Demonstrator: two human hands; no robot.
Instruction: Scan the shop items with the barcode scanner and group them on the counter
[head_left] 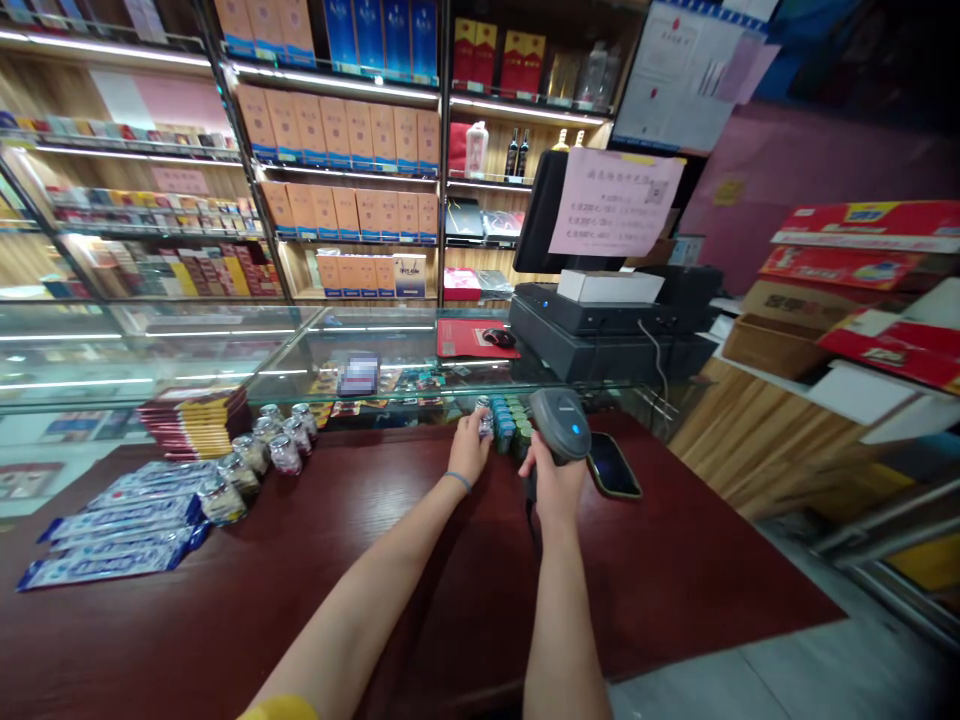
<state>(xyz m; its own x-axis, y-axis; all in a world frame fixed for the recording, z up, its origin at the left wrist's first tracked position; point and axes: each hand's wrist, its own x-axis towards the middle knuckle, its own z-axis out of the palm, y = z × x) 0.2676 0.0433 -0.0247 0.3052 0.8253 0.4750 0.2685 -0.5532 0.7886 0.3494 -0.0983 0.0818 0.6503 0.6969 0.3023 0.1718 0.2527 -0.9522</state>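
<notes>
My right hand (556, 485) is wrapped around the handle of a dark grey barcode scanner (561, 422), which has a blue light on its top; a cable hangs below it. My left hand (469, 455), with a thin blue band at the wrist, is closed on a small jar (484, 415) with a silvery lid. Between the two hands stand small blue-topped containers (502, 425) and green-topped containers (520, 432) in rows, partly covered by the scanner. A phone (613, 465) lies just right of the scanner.
On the dark red table (337, 580), several lidded jars (251, 455), blue-and-white packets (127, 525) and stacked maroon-and-yellow packs (195, 420) lie to the left. Behind runs a glass counter (262, 350) with a monitor (541, 215) and mouse (499, 338). Boxes (840, 265) are piled at right.
</notes>
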